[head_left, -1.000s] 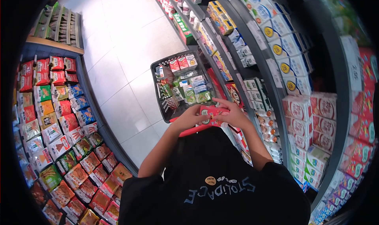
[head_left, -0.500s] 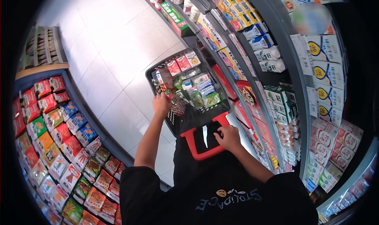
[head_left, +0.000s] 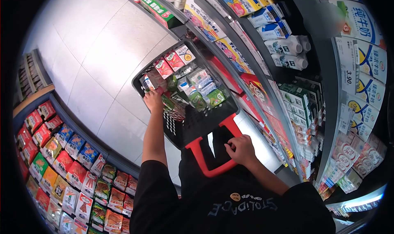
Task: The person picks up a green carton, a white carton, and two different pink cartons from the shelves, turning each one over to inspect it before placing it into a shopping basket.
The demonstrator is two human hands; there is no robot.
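A black shopping basket [head_left: 200, 125] with a red handle [head_left: 196, 152] stands on the tiled aisle floor in front of me, filled with several small drink cartons and packs [head_left: 197, 88]. My left hand [head_left: 153, 99] reaches down into the basket's left side, against the packs there; its fingers are partly hidden, so I cannot see a grip. My right hand [head_left: 240, 148] is closed on the red handle near my body.
Shelves on the right hold milk cartons [head_left: 287, 45], green boxes [head_left: 299, 98] and price tags. A low curved shelf at the lower left carries rows of snack packs [head_left: 74, 168]. Pale floor tiles [head_left: 94, 49] stretch ahead between the two.
A second ago both hands held a red pack over the basket. My left hand has since gone down into the basket's left side, my right hand took the red handle, and the view swung right.
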